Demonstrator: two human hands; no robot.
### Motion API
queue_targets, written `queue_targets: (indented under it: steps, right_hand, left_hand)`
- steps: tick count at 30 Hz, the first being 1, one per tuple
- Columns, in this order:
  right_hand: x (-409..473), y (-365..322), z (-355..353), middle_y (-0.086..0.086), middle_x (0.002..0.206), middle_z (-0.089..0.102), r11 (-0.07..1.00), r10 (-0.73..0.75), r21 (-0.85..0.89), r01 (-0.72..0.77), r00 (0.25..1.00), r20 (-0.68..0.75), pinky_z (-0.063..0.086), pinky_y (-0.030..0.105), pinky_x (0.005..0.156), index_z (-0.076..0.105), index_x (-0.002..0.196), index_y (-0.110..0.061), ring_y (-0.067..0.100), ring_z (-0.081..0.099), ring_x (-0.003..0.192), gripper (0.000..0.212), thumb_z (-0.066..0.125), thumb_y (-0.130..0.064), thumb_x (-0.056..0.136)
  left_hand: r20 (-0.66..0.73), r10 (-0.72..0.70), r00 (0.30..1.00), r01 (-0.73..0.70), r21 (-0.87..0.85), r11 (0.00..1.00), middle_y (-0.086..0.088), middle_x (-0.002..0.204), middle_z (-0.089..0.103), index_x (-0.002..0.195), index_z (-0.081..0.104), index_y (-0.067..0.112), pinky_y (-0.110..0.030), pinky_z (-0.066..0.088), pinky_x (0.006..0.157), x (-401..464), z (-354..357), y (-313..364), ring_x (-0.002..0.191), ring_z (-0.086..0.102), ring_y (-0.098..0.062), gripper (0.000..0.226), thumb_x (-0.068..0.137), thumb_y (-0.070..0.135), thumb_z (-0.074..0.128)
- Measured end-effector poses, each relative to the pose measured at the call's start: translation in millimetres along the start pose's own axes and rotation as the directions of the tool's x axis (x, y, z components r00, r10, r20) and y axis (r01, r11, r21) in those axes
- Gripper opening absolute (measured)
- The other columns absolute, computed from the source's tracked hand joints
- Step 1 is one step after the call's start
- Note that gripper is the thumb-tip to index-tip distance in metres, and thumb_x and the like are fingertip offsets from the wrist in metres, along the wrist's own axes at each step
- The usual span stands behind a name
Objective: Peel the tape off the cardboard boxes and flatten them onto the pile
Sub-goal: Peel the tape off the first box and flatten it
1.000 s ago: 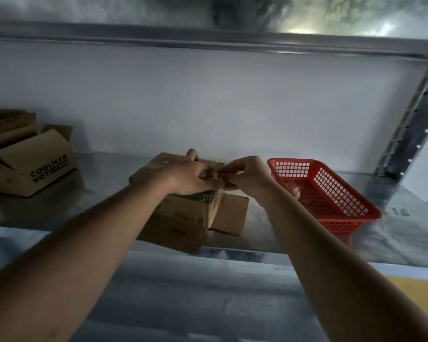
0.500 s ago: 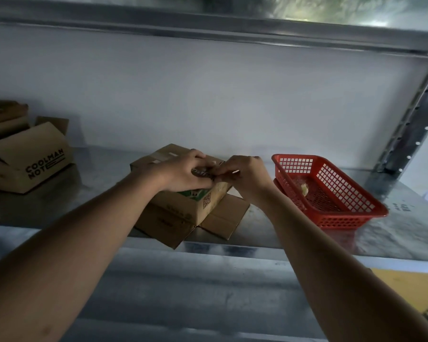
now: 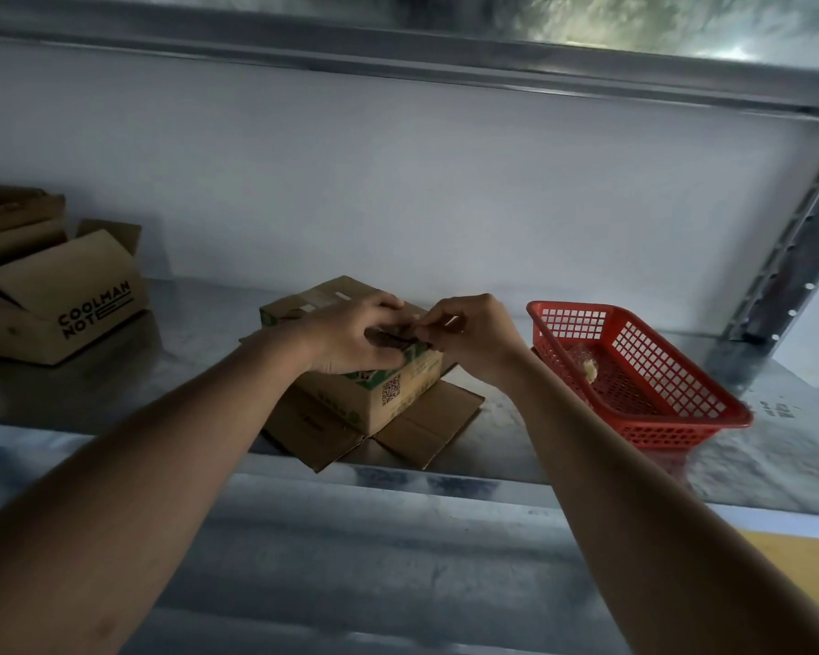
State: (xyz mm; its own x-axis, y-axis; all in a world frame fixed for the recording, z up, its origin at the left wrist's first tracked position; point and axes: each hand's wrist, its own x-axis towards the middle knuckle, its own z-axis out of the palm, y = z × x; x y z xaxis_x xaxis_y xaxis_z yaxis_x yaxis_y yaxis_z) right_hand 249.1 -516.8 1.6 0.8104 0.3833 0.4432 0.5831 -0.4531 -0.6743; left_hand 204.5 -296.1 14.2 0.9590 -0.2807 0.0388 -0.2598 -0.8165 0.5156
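Box sits under both hands, gripped.

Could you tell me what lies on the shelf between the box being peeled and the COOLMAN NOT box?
In the head view, only bare metal shelf lies between the box being peeled and the COOLMAN NOT box.

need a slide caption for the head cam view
Both hands, left and right, pick at tape atop a small cardboard box on a metal shelf, beside a red plastic basket.

Box left of basket, on shelf
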Motion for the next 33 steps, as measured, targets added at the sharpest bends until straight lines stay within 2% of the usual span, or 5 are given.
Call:
queue_targets:
  steps: [5, 9, 17, 25, 33]
  right_hand:
    - [7.4, -12.1, -8.9, -0.014, 0.074, 0.072, 0.985, -0.056, -0.168, 0.049, 0.998, -0.039, 0.06, 0.038, 0.066, 0.067, 0.076, -0.036, 0.007, 0.07, 0.075, 0.027, 0.068, -0.017, 0.094]
    - [9.7, -21.4, -19.0, -0.025, 0.085, 0.068, 0.968, -0.115, -0.205, 0.143, 0.983, 0.142, 0.049, 0.013, 0.059, 0.075, 0.093, -0.035, -0.006, 0.066, 0.081, 0.009, 0.075, -0.026, 0.093]
    - [12.5, -18.0, -14.4, -0.009, 0.099, 0.074, 0.898, -0.199, -0.327, 0.293, 0.935, 0.293, 0.038, 0.004, 0.07, 0.084, 0.098, -0.024, 0.009, 0.066, 0.09, 0.014, 0.08, -0.016, 0.087]
    - [12.3, -44.3, -14.4, -0.01, 0.105, 0.072, 0.749, -0.218, -0.532, 0.395, 0.905, 0.365, 0.058, 0.04, 0.077, 0.079, 0.103, -0.031, 0.016, 0.065, 0.1, 0.024, 0.063, -0.013, 0.098]
    - [6.4, -64.0, -7.3, -0.005, 0.106, 0.067, 0.622, -0.2, -0.633, 0.461, 0.875, 0.441, 0.06, 0.036, 0.076, 0.076, 0.109, -0.028, 0.019, 0.066, 0.096, 0.03, 0.06, -0.006, 0.095]
  left_hand:
    - [-0.009, 0.018, 1.0, -0.018, 0.024, 1.0, 0.029, 0.162, 0.026, 0.153, 0.041, 0.049, -0.044, 0.05, 0.107, 3.5, 0.3, -3.8, 0.141, 0.042, -0.01, 0.078, 0.08, 0.062, 0.064]
    - [0.009, 0.002, 1.0, -0.002, 0.003, 1.0, 0.024, 0.164, 0.027, 0.155, 0.04, 0.048, -0.044, 0.05, 0.107, 4.1, -1.8, -9.6, 0.143, 0.042, -0.014, 0.072, 0.09, 0.05, 0.07]
    - [0.003, 0.044, 0.999, -0.044, -0.012, 0.999, 0.032, 0.158, 0.029, 0.128, 0.047, 0.073, -0.037, 0.051, 0.103, -0.8, -2.3, -4.4, 0.139, 0.042, -0.007, 0.056, 0.076, 0.065, 0.066]
    - [0.059, 0.039, 0.998, -0.043, 0.067, 0.997, 0.024, 0.155, 0.035, 0.099, 0.049, 0.08, -0.031, 0.044, 0.087, -2.0, -4.7, 4.7, 0.133, 0.042, -0.009, 0.028, 0.077, 0.064, 0.055]
    - [0.013, 0.07, 0.997, -0.071, 0.107, 0.992, 0.027, 0.116, 0.054, 0.095, 0.056, 0.049, -0.027, 0.048, 0.071, -2.9, -2.7, 8.0, 0.113, 0.057, -0.01, 0.011, 0.084, 0.051, 0.056]
